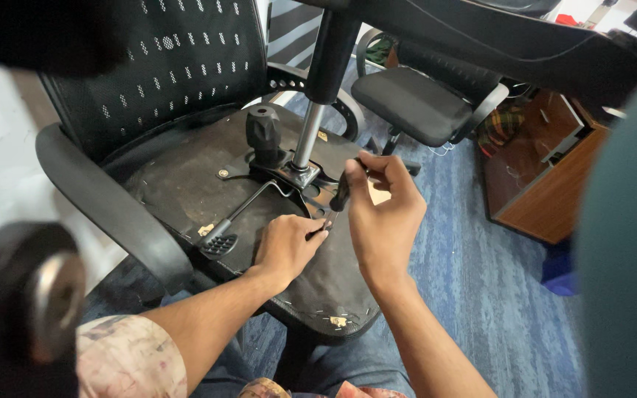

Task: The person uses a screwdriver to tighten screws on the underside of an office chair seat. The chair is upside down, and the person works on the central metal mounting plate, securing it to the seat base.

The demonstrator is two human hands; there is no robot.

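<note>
An office chair lies turned over, the black underside of its seat [186,184] facing up. On it sits a black metal mechanism plate [289,177] with a gas cylinder [311,133] rising from it and a lever with a ribbed paddle [219,243]. My right hand [381,214] grips a dark-handled screwdriver [340,193], tip pointing down at the plate's near edge. My left hand [285,247] rests on the seat bottom, its fingertips pinching at the screwdriver tip, where a small screw may be held.
The chair's mesh back [164,66] and armrest [97,199] stand at the left. A caster [31,295] is close at lower left. Another office chair [414,103] stands behind, and a wooden cabinet [547,184] at the right on blue carpet.
</note>
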